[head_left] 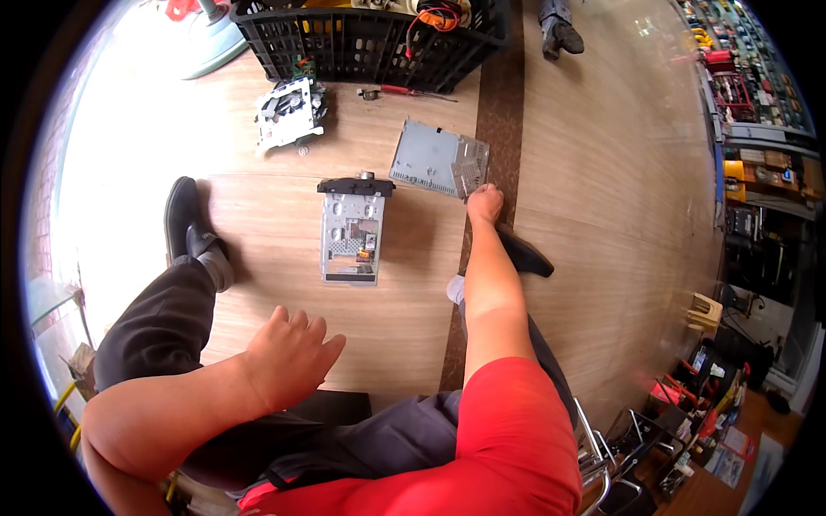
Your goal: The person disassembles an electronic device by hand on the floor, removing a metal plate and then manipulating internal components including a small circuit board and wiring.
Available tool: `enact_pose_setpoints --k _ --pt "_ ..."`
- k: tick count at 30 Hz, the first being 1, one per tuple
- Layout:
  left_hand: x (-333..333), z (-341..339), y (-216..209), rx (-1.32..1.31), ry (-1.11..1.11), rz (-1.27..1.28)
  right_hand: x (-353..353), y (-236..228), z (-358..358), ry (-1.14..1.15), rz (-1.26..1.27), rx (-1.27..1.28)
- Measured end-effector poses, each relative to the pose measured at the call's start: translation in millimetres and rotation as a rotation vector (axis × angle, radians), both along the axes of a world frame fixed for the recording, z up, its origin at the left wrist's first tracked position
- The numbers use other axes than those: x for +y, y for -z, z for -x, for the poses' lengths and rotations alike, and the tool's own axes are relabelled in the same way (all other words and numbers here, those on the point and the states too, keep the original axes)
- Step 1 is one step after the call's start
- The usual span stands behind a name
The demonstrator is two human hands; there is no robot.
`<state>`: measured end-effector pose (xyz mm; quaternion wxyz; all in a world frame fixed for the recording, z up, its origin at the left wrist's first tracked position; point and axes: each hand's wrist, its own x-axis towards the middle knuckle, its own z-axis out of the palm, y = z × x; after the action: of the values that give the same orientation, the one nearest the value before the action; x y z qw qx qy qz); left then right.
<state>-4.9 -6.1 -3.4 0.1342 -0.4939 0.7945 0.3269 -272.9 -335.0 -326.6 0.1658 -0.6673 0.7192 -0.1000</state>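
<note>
My right hand (484, 205) reaches out to the right and pinches the edge of a small perforated metal plate (467, 175). That plate rests over the corner of a larger flat grey metal cover (423, 155) on the floor. My left hand (297, 357) hangs above my lap with its fingers loosely apart and nothing in them. Between my feet stands a car stereo (351, 236) with a dark front panel and a silver metal case, some inner parts showing. Farther off to the left lies a disc-drive mechanism (291, 113) of white metal and dark parts.
A black plastic crate (370, 53) holding cables and parts stands at the far side. Before it lies a red-handled screwdriver (406, 91). Another person's shoe (564, 39) is at the top. Cluttered shelves (761, 163) line the right, with a yellowish stool (705, 311).
</note>
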Motion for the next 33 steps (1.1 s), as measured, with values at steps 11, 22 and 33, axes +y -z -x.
enact_pose_setpoints --k 11,22,33 --pt "-3.7 0.7 12.0 0.005 -0.012 0.107 11.4 -14.7 -28.3 -0.038 -0.247 0.076" --pt "11.4 -1.0 10.6 -0.084 0.064 -0.005 31.5 -96.9 -61.3 -0.267 0.002 -0.032" --pt "19.3 5.2 7.8 -0.086 0.046 -0.276 164.6 -261.1 -84.0 -1.349 -0.127 0.241"
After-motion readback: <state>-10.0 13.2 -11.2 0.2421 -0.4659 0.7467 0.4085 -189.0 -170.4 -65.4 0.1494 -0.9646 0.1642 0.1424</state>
